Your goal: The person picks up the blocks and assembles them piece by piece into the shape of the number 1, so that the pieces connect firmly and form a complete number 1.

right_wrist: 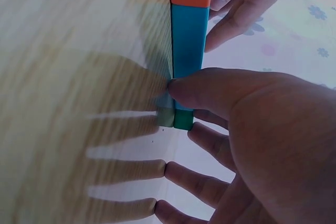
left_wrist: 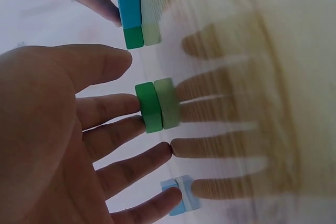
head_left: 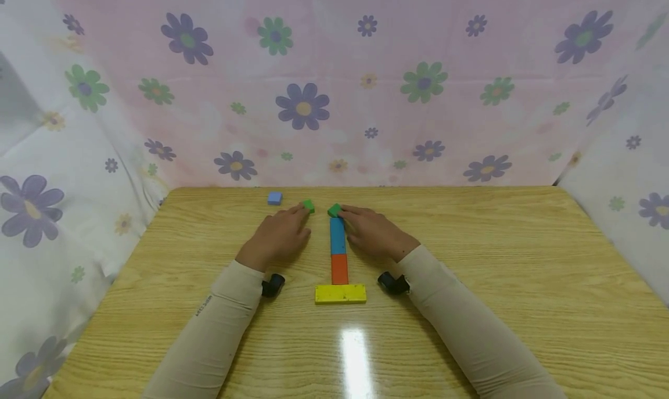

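My left hand (head_left: 278, 236) touches a small green block (head_left: 309, 207) with the tips of its fairly straight fingers; in the left wrist view its thumb stands apart from that block (left_wrist: 149, 107). My right hand (head_left: 377, 232) has fingertips against a second green block (head_left: 334, 210), set turned at the far end of a blue block (head_left: 338, 236). In the right wrist view the right thumb lies by the blue block (right_wrist: 188, 40), while the other fingers spread out. A red-orange block (head_left: 340, 269) follows the blue one, and a yellow block (head_left: 341, 294) lies crosswise at the near end.
A light blue-violet block (head_left: 274, 198) lies near the back edge, left of the left hand. The glossy wooden table (head_left: 522, 271) reflects hands and blocks. Flowered cloth (head_left: 334, 56) hangs behind the table and at both sides. Dark wrist devices (head_left: 273, 286) sit at both cuffs.
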Available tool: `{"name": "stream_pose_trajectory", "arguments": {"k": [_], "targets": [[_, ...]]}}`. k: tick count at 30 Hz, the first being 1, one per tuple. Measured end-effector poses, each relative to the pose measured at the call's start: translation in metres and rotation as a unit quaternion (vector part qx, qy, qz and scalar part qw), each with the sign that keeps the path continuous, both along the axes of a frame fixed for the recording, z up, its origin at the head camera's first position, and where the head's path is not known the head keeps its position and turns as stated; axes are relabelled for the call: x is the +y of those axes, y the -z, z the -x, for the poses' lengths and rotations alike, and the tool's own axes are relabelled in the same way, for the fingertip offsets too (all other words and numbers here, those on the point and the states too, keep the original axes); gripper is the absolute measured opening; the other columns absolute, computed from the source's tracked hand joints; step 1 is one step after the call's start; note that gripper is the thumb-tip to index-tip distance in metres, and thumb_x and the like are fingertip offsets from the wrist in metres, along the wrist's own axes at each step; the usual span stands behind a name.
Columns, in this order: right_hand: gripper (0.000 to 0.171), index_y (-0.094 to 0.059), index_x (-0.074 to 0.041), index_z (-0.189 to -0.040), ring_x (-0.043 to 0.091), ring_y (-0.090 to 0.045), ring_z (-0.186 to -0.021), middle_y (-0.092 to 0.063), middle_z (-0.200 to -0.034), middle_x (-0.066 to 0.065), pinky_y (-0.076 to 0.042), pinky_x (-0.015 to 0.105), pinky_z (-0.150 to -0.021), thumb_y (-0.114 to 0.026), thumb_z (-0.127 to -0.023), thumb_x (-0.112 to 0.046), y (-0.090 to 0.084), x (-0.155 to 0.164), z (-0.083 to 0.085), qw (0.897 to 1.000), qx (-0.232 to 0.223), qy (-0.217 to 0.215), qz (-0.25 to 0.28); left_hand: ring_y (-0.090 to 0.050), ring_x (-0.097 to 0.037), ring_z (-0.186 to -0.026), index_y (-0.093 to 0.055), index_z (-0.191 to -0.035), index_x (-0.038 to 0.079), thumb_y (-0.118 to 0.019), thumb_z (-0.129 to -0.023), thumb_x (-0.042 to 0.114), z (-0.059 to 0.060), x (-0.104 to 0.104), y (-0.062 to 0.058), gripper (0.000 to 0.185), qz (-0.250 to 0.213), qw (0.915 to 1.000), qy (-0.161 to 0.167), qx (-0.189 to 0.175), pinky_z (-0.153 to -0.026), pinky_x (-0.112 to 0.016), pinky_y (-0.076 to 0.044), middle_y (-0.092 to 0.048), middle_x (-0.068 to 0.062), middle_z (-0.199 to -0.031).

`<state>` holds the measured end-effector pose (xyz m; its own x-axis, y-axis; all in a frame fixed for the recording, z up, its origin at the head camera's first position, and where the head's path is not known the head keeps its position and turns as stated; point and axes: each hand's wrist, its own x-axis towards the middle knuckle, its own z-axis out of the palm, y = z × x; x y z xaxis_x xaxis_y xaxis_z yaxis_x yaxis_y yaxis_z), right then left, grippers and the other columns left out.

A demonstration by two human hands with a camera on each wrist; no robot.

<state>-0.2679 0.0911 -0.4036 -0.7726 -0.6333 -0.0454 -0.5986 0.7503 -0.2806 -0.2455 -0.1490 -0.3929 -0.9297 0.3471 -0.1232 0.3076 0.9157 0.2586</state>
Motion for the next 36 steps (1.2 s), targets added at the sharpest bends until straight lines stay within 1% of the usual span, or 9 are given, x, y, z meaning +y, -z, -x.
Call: {"name": "stream_pose_trajectory", "arguments": {"k": [6, 11, 15, 21, 26, 32, 36], "targets": [[0.056, -0.038, -0.008, -0.155, 0.032, -0.038, -0.146, -0.032, -0.163, 0.012, -0.037, 0.050, -0.116, -0.056, -0.103, -0.019, 0.0008, -0.0003, -0.0001, 1.000, 0.001, 0.001, -0.003, -0.042, -0.037, -0.143, -0.035, -0.156, 0.011, -0.046, -0.106, 0.033, -0.0028, 0.0029, -0.0030, 0.056, 0.009, 0.9999, 0.011, 0.005, -0.113, -0.060, -0.036, -0.035, -0.012, -0.161], [0.056, -0.038, -0.007, -0.154, 0.033, -0.039, -0.146, -0.032, -0.162, 0.013, -0.038, 0.050, -0.116, -0.055, -0.103, -0.019, 0.0007, -0.0005, -0.0003, 1.000, 0.004, -0.001, 0.000, -0.045, -0.036, -0.141, -0.040, -0.154, 0.013, -0.046, -0.106, 0.033, -0.0032, 0.0044, -0.0034, 0.052, 0.013, 0.9998, 0.014, 0.007, -0.112, -0.060, -0.037, -0.038, -0.009, -0.160], [0.056, -0.037, -0.008, -0.155, 0.033, -0.039, -0.146, -0.032, -0.162, 0.013, -0.038, 0.050, -0.116, -0.055, -0.103, -0.019, 0.0009, -0.0005, 0.0001, 1.000, 0.003, -0.002, 0.000, -0.050, -0.036, -0.137, -0.046, -0.150, 0.014, -0.048, -0.106, 0.032, -0.0030, 0.0054, -0.0035, 0.048, 0.015, 0.9995, 0.020, 0.018, -0.110, -0.060, -0.039, -0.043, -0.007, -0.157], [0.057, -0.038, -0.007, -0.154, 0.034, -0.039, -0.146, -0.032, -0.162, 0.013, -0.038, 0.050, -0.116, -0.056, -0.102, -0.018, 0.0012, 0.0001, 0.0003, 1.000, 0.005, -0.002, 0.004, -0.057, -0.034, -0.130, -0.056, -0.142, 0.014, -0.049, -0.106, 0.031, -0.0023, 0.0083, -0.0045, 0.041, 0.006, 0.9986, 0.036, 0.039, -0.106, -0.057, -0.045, -0.054, -0.007, -0.149], [0.057, -0.038, -0.007, -0.154, 0.034, -0.039, -0.146, -0.032, -0.162, 0.014, -0.038, 0.050, -0.116, -0.056, -0.102, -0.018, 0.0008, -0.0001, 0.0003, 1.000, 0.002, -0.002, 0.009, -0.056, -0.033, -0.131, -0.058, -0.141, 0.013, -0.050, -0.106, 0.030, -0.0025, 0.0098, -0.0062, 0.040, 0.003, 0.9985, 0.040, 0.037, -0.105, -0.057, -0.046, -0.053, -0.009, -0.148], [0.056, -0.037, -0.007, -0.155, 0.034, -0.038, -0.146, -0.032, -0.162, 0.014, -0.037, 0.051, -0.116, -0.055, -0.103, -0.018, 0.0005, -0.0002, 0.0001, 1.000, -0.001, 0.000, 0.009, -0.059, -0.031, -0.127, -0.058, -0.141, 0.012, -0.050, -0.105, 0.030, -0.0031, 0.0099, -0.0065, 0.040, 0.001, 0.9981, 0.045, 0.043, -0.103, -0.056, -0.048, -0.053, -0.009, -0.146], [0.056, -0.037, -0.007, -0.155, 0.034, -0.038, -0.146, -0.032, -0.162, 0.013, -0.037, 0.051, -0.116, -0.056, -0.102, -0.018, -0.0002, 0.0000, -0.0001, 1.000, -0.007, 0.003, 0.008, -0.058, -0.032, -0.128, -0.060, -0.139, 0.013, -0.051, -0.105, 0.029, -0.0035, 0.0102, -0.0078, 0.039, -0.006, 0.9984, 0.045, 0.035, -0.104, -0.057, -0.047, -0.055, -0.009, -0.145]]}}
